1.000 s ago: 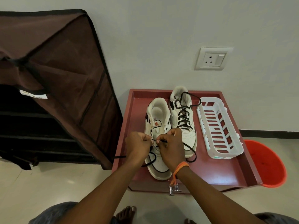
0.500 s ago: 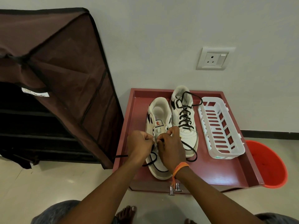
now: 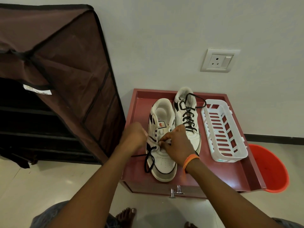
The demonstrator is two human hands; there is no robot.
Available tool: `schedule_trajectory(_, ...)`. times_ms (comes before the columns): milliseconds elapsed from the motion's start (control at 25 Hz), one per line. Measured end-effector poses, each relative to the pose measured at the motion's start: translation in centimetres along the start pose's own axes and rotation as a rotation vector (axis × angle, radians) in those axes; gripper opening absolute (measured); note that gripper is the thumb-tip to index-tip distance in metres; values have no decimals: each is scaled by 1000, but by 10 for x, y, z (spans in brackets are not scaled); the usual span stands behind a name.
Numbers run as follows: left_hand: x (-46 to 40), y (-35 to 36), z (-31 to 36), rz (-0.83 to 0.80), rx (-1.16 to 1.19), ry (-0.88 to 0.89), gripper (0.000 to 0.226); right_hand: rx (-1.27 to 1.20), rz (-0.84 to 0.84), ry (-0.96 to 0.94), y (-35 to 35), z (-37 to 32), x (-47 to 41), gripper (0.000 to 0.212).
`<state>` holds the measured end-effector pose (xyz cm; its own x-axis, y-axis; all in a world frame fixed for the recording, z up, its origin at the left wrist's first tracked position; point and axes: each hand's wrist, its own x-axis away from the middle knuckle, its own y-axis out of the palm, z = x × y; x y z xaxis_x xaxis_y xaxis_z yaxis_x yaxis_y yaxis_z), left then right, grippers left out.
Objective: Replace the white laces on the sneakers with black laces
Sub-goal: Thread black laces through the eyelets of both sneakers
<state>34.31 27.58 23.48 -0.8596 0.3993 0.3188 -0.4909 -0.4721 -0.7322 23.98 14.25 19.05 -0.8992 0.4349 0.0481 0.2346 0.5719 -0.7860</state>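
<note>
Two sneakers sit on a red table (image 3: 213, 176). The far one (image 3: 187, 116), by the back edge, is already laced in black; the near one (image 3: 162, 145), toward the front edge, has black lace (image 3: 148, 162) only through its lowest holes. The left hand (image 3: 134, 134) grips the sneaker's side, though how its fingers lie is hard to tell. The right hand (image 3: 176, 143) pinches something small at an eyelet, likely the lace tip. That tip could miss the hole or fray, and a hard pull could leave the two ends uneven. Loose lace trails over the table's left edge and may snag. A white basket (image 3: 225, 129) lies along the right edge, an orange bucket (image 3: 269, 168) beyond it, a brown shoe rack (image 3: 57, 76) off the left side.
</note>
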Motion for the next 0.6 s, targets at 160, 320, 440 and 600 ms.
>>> schedule_trajectory(160, -10, -50, -4, 262, 90, -40, 23, 213, -177, -60, -24, 7, -11, 14)
schedule_trajectory(320, -19, -63, -10, 496, 389, 35, 23, 101, -235, -76, -29, -2, -7, 17)
schedule_trajectory(440, -18, -47, -7, 301, 285, -20, 7, 237, -232, -151, -27, -12, 3, 22)
schedule_trajectory(600, 4, -6, 1, -107, 40, -189, 34, 424, -196, -215, -32, -16, 7, 17)
